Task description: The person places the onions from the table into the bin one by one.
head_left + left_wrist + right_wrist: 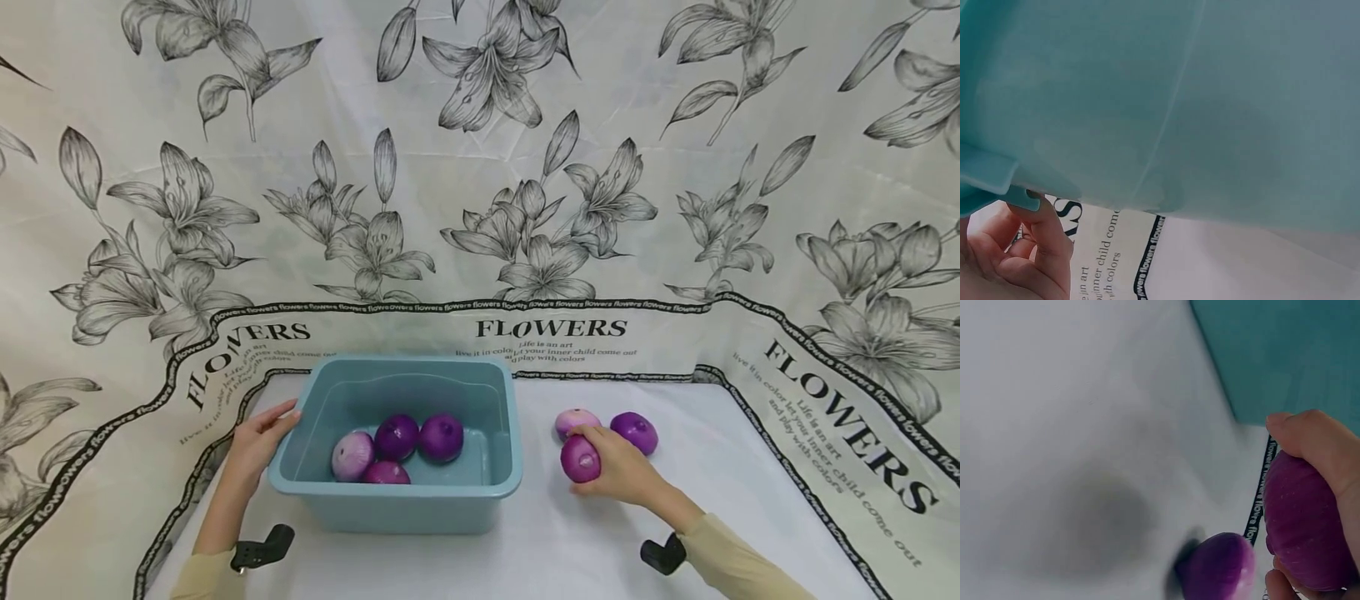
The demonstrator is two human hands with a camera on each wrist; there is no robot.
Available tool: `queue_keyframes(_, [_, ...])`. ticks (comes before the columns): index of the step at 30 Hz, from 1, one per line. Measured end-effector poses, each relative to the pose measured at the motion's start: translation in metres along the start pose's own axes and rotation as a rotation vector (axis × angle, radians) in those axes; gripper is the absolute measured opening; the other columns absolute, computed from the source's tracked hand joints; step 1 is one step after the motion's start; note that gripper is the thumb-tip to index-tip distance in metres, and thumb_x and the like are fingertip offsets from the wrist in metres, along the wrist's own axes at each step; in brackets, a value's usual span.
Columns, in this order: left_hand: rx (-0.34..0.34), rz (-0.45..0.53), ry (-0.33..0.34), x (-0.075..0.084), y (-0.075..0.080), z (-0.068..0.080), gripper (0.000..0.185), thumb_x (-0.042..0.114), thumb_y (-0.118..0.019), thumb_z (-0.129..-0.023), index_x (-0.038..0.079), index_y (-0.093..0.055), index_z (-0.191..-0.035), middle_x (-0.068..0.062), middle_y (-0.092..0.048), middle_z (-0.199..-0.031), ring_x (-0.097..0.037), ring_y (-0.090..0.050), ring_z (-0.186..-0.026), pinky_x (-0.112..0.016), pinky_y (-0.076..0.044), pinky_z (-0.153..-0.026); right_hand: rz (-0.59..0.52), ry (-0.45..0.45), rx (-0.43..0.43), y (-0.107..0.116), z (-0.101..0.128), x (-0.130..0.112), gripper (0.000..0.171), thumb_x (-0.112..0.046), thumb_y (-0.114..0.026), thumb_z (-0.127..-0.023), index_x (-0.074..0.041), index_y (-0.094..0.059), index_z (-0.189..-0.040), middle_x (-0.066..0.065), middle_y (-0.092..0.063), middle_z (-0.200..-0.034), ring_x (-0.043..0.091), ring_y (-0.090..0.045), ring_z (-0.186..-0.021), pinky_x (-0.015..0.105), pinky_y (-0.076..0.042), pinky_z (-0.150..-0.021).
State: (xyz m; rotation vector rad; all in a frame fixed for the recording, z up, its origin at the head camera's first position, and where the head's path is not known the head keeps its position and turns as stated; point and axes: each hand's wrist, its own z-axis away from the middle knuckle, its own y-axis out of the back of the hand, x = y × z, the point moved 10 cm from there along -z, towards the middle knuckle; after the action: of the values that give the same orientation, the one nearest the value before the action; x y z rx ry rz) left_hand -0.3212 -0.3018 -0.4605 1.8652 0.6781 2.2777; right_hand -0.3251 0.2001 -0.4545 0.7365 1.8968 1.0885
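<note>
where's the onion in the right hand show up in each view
Head: the held onion is right of centre, low, in the right hand, just right of the tub.
Left wrist: not in it; only the tub wall and left hand.
Right wrist: at the right edge, low, fingers round it.
Shared landmark: the teal tub, top right in the right wrist view.

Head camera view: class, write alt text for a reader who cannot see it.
A person's right hand grips a purple onion beside two more onions on a white table. The left hand rests on the rim of a teal tub holding four onions, before a flower-printed backdrop.
</note>
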Motion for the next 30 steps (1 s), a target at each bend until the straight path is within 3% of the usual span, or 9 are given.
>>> queue_keyframes(4, [-0.010, -0.006, 0.010, 0.001, 0.002, 0.001, 0.066, 0.046, -0.053, -0.096, 0.004, -0.040, -0.145, -0.028, -0.046, -0.139, -0.040, -0.048, -0.124, -0.048, -0.044, -0.096, -0.092, -0.007, 0.020, 0.012, -0.012, -0.014, 0.078, -0.025, -0.092, -0.058, -0.012, -0.054, -0.125, 0.012, -0.061, -0.123, 0.032, -0.058, -0.110, 0.049, -0.053, -0.083])
queue_keyframes(10, [-0.019, -0.011, 0.002, 0.005, 0.003, 0.000, 0.066, 0.045, -0.053, -0.096, 0.003, -0.041, -0.145, -0.029, -0.045, -0.140, -0.041, -0.048, -0.124, -0.050, -0.043, -0.097, -0.116, -0.016, 0.052, 0.038, -0.027, -0.039, 0.078, -0.032, -0.091, -0.061, -0.012, -0.053, -0.126, 0.010, -0.060, -0.123, 0.031, -0.057, -0.111, 0.048, -0.054, -0.081])
queue_keyframes(13, [-0.012, -0.031, -0.007, 0.006, 0.004, -0.001, 0.063, 0.044, -0.054, -0.096, 0.003, -0.043, -0.143, -0.027, -0.051, -0.132, -0.037, -0.051, -0.117, -0.040, -0.047, -0.088, -0.129, 0.007, 0.047, 0.056, -0.037, -0.055, 0.080, -0.034, -0.091, -0.060, -0.013, -0.052, -0.127, 0.010, -0.058, -0.125, 0.031, -0.058, -0.110, 0.048, -0.054, -0.081])
queue_keyframes(17, [0.003, -0.065, -0.007, 0.004, 0.006, -0.003, 0.058, 0.040, -0.055, -0.096, 0.003, -0.047, -0.141, -0.017, -0.057, -0.118, -0.027, -0.054, -0.108, -0.025, -0.045, -0.075, -0.138, 0.086, 0.028, 0.079, -0.056, -0.078, 0.082, -0.034, -0.092, -0.059, -0.013, -0.052, -0.128, 0.010, -0.058, -0.127, 0.032, -0.059, -0.110, 0.048, -0.054, -0.083])
queue_keyframes(21, [0.012, -0.069, -0.020, 0.007, 0.007, -0.004, 0.058, 0.039, -0.055, -0.096, 0.001, -0.048, -0.140, -0.018, -0.058, -0.116, -0.027, -0.054, -0.105, -0.026, -0.044, -0.075, -0.150, 0.193, 0.010, 0.093, -0.078, -0.104, 0.085, -0.035, -0.093, -0.056, -0.014, -0.053, -0.127, 0.007, -0.058, -0.126, 0.028, -0.060, -0.111, 0.045, -0.053, -0.086])
queue_keyframes(25, [0.021, -0.069, -0.033, 0.010, 0.008, -0.003, 0.058, 0.040, -0.056, -0.096, 0.001, -0.049, -0.139, -0.017, -0.060, -0.112, -0.023, -0.055, -0.100, -0.026, -0.044, -0.074, -0.124, 0.320, -0.067, 0.088, -0.095, -0.132, 0.086, -0.037, -0.094, -0.053, -0.016, -0.054, -0.125, 0.001, -0.060, -0.123, 0.020, -0.060, -0.110, 0.040, -0.052, -0.089])
queue_keyframes(30, [0.018, -0.058, -0.018, 0.007, 0.006, -0.002, 0.058, 0.040, -0.057, -0.095, 0.002, -0.050, -0.138, -0.011, -0.060, -0.107, -0.018, -0.055, -0.096, -0.023, -0.044, -0.072, -0.031, 0.450, -0.210, 0.062, -0.112, -0.164, 0.084, -0.042, -0.092, -0.055, -0.016, -0.054, -0.125, -0.001, -0.062, -0.122, 0.015, -0.059, -0.109, 0.036, -0.051, -0.089])
